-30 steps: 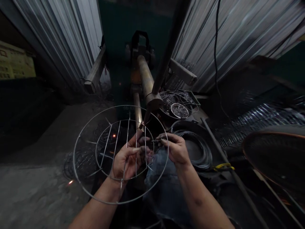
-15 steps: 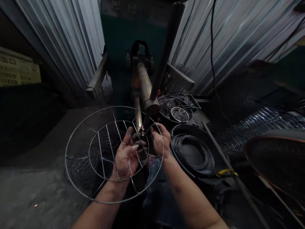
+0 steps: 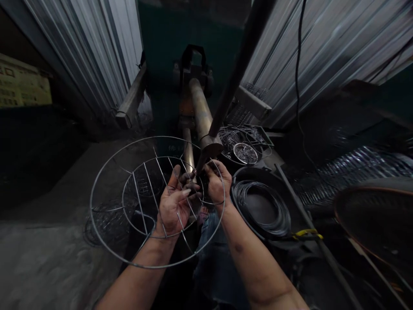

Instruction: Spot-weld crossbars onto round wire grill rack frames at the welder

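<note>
A round wire rack (image 3: 142, 198), made of two rings with cross wires between them, is held under the electrodes of a spot welder (image 3: 202, 114). From beneath, my left hand (image 3: 174, 202) grips it, its fingers curled among the cross wires. My right hand (image 3: 217, 183) is closed at the rack's right side, fingertips pinched close to the electrode tip; whether it grips the rack's wire or a small separate piece is hidden. The rack's inner ring passes at the lower electrode (image 3: 189, 150), where the upper rod comes down to meet it.
To the right stands a black tub (image 3: 235, 193) with a coil of wire (image 3: 280, 215). Behind it a tray holds loose wire and a small round dish of metal bits (image 3: 245, 153). Stacked wire racks (image 3: 351, 172) lie farther right. A yellow crate (image 3: 24, 84) is at left.
The rack has shifted slightly in view, as has the whole scene with my head. Both hands keep their hold near the electrodes. A spark on the floor at left is gone.
</note>
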